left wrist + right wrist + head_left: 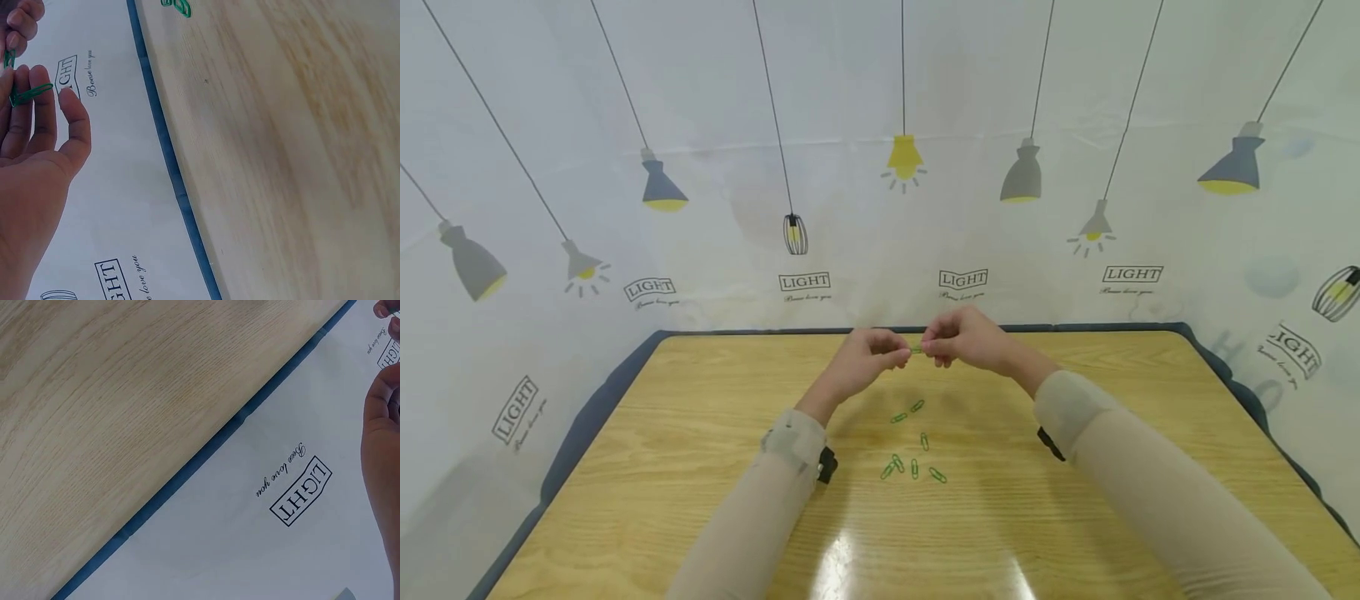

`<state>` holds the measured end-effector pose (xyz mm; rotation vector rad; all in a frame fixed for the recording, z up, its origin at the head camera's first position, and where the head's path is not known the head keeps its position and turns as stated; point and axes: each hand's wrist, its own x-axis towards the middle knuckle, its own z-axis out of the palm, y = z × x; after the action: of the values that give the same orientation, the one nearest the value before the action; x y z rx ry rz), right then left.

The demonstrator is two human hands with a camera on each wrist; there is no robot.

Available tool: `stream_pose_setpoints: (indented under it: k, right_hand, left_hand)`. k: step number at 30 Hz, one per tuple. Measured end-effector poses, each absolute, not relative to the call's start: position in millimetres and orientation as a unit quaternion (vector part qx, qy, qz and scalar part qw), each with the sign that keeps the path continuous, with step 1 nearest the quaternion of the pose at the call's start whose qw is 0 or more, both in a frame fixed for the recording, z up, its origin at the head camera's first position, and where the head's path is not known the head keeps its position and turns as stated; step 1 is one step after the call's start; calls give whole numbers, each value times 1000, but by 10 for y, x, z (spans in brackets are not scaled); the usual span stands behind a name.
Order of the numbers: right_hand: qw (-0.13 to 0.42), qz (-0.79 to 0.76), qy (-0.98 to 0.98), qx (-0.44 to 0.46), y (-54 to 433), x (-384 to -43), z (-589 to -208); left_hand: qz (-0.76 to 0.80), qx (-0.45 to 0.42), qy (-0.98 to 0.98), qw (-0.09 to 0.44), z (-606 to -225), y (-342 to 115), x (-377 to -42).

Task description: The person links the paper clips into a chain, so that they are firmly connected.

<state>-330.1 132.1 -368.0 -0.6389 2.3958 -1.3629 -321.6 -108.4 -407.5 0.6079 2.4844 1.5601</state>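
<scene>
Green clips [32, 93] sit pinched in left hand [857, 365] and right hand [976, 340] (linked or not, I cannot tell); seven loose clips [924, 442], untouched, are left on the table [700, 442].

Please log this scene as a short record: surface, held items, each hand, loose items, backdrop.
Surface: glossy, light-brown wood-grain table
Held: thin green wire paper clips, raised off the table; count and linkage unclear
Left: bare left hand, pinching them
Right: bare right hand, pinching them opposite
Loose: seven loose green paper clips
Backdrop: white sheet printed with hanging lamps and "LIGHT"
</scene>
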Motion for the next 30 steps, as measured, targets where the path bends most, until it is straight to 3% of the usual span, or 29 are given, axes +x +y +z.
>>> stream_pose_setpoints:
  k: [30]
  right_hand:
    - [154, -443, 854, -226, 1380, -3302, -3665]
  left_hand:
    - [584, 212, 778, 98, -4061, -1100, -3177]
